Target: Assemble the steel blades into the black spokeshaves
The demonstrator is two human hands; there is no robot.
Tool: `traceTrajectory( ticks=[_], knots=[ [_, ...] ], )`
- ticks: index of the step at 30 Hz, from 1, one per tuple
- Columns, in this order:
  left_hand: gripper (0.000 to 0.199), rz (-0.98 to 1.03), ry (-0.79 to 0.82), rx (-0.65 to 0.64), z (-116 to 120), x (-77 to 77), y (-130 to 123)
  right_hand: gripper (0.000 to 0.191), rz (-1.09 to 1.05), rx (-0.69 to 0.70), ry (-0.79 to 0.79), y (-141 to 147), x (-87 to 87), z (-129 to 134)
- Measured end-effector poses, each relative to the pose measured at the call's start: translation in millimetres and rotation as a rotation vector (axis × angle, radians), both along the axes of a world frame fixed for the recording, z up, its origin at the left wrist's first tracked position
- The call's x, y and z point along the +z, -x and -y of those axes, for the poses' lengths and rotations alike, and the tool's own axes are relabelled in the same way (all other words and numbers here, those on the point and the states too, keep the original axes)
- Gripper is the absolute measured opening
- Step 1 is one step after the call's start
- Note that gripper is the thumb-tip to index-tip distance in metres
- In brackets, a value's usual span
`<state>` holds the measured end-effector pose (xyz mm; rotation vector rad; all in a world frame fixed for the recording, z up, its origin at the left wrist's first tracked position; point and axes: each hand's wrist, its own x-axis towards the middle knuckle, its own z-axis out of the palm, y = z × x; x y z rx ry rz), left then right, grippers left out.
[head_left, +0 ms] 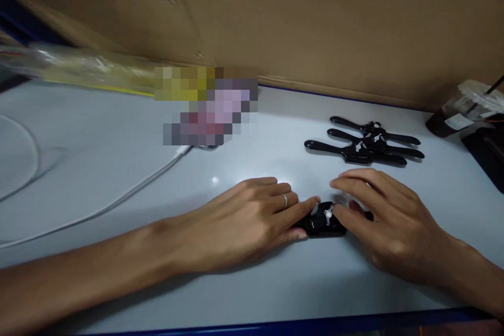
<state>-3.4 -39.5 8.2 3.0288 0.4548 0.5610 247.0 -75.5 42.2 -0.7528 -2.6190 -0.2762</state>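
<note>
A black spokeshave (326, 226) lies on the white table, with a small silver screw near the middle of its body. My left hand (260, 215), wearing a ring, is closed over its left handle, thumb and index finger against the body. My right hand (388, 220) is over the right side, fingers apart and curved. Its thumb tip is at the silver screw; whether it presses on it I cannot tell. The right handle is mostly hidden behind this hand. Beyond it, three similar spokeshaves (357, 152) lie close together, their handles pointing left and right.
A plastic cup (452, 115) with dark drink and a straw stands at the far right, beside a dark object (486, 155). A white cable (129, 199) runs across the left to a blurred-out item (212, 115). Plastic-wrapped yellow material (102, 71) lies along the cardboard wall (315, 26).
</note>
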Motion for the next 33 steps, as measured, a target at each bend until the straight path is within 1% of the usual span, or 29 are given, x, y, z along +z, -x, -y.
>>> traceTrajectory(
  ticks=[2, 6, 11, 17, 22, 26, 29, 33],
  knots=[
    [0.035, -0.002, -0.001, 0.005, 0.1, -0.2, 0.5, 0.033, -0.003, 0.002, 0.002, 0.0, 0.2, 0.7],
    [0.036, -0.01, 0.0, 0.009, 0.5, 0.0, 1.1, 0.037, 0.009, 0.051, 0.076, 0.1, 0.7, 1.8],
    [0.037, 0.0, 0.001, 0.011, 0.8, 0.1, 0.7, 0.033, -0.03, -0.007, -0.007, 1.2, 1.9, -0.8],
    [0.036, -0.011, 0.013, 0.007, 1.4, 0.1, 1.1, 0.036, -0.011, 0.074, 0.094, 2.0, -0.1, 0.9],
    [0.037, -0.014, 0.005, 0.013, 0.8, 0.0, 0.8, 0.029, -0.042, 0.045, 0.106, -2.4, -2.1, -0.1],
    [0.036, -0.006, 0.009, 0.004, 0.5, 0.6, 0.7, 0.018, -0.085, 0.053, 0.192, -1.6, -4.7, -2.1],
    [0.036, -0.002, 0.013, 0.003, 0.4, 0.5, 1.1, 0.017, -0.148, 0.023, 0.254, 0.3, -9.0, -3.7],
    [0.036, -0.002, 0.002, 0.009, 0.4, -0.2, 1.1, 0.013, -0.224, -0.041, 0.38, 0.5, -13.3, -5.5]
  ],
)
